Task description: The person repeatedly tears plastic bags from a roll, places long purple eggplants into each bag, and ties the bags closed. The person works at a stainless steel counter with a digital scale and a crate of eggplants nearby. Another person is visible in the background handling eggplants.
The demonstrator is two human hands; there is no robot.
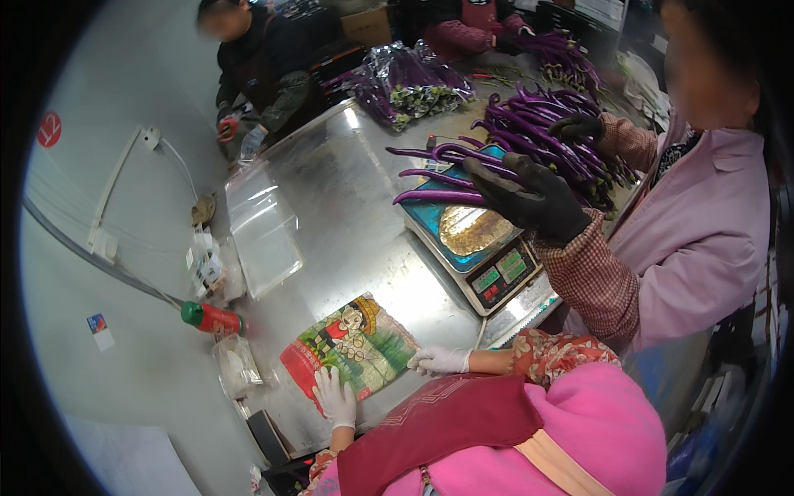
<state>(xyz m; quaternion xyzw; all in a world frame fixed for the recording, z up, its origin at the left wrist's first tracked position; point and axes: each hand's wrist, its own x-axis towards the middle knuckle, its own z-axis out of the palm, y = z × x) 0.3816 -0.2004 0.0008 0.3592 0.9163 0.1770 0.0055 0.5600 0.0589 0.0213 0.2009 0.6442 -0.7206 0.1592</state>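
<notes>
A printed produce bag (356, 347), red and green with a cartoon figure in a straw hat, lies flat on the metal table (335, 186) before me. My left hand (335, 397), in a white glove, rests on the bag's near red edge with its fingers spread. At the bag's right corner is my right hand (441, 360), also white-gloved. Its fingers are curled against the edge, and whether they pinch it is unclear.
A co-worker's black-gloved hand (533, 195) holds long purple eggplants (440, 197) over a digital scale (477, 242). More eggplants (533, 124) are heaped behind, beside bagged ones (422, 80). Clear plastic sleeves (263, 229) and a red green-capped canister (214, 319) lie left.
</notes>
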